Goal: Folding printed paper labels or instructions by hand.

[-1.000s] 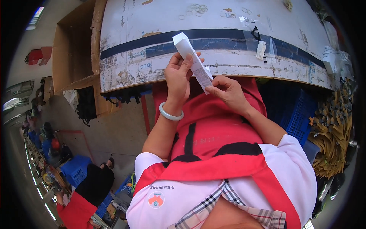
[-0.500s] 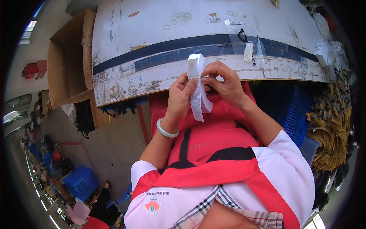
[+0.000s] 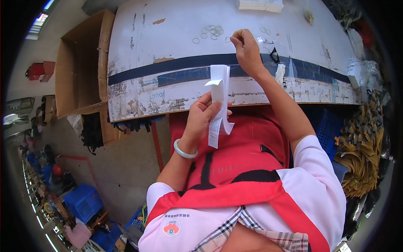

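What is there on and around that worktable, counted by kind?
White paper strip, held in the left hand: 1
Loose clear rings on the table, near the right hand: about 10, too small to count exactly
Cardboard box: 1
Bracelet: 1
Total: about 13

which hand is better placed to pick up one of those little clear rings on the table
Right. The right hand is stretched out over the table, beside the small rings. The left hand is off the table, gripping the folded white paper strip.

Rings [image 3: 210, 32] on table [image 3: 168, 50], just left of right hand [image 3: 247, 49]; cardboard box [image 3: 79, 67] left of table; paper strip [image 3: 219, 103] in left hand [image 3: 203, 117], near table's front edge.
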### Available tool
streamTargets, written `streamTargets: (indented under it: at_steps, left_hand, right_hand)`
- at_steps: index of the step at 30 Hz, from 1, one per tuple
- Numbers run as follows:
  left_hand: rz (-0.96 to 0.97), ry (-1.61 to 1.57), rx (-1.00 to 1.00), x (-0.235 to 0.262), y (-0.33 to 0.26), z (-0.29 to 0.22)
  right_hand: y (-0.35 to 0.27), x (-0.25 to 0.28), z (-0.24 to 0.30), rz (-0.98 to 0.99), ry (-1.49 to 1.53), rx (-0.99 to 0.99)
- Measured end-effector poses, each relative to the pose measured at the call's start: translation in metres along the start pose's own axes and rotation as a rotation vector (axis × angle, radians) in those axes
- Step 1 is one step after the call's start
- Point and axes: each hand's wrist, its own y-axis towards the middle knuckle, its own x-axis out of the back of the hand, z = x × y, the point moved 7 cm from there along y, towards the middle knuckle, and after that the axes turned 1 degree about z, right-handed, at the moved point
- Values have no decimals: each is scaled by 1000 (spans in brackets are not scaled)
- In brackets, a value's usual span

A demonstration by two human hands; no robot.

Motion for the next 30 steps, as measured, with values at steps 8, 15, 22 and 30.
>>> streamTargets:
  at_steps: [8, 15, 22, 30]
  left_hand:
    - [-25, -63, 35, 14, -10, 14]
    - [-35, -69, 24, 22, -12, 10]
    - [-45, -68, 34, 24, -10, 8]
    - [-23, -2, 22, 18, -6, 10]
  right_hand:
    - [46, -91, -27, 304, -401, 326]
    - [41, -51, -30, 170, -303, 84]
    - [-2, 113, -65, 15, -477, -248]
    - [-69, 176, -119, 164, -566, -666]
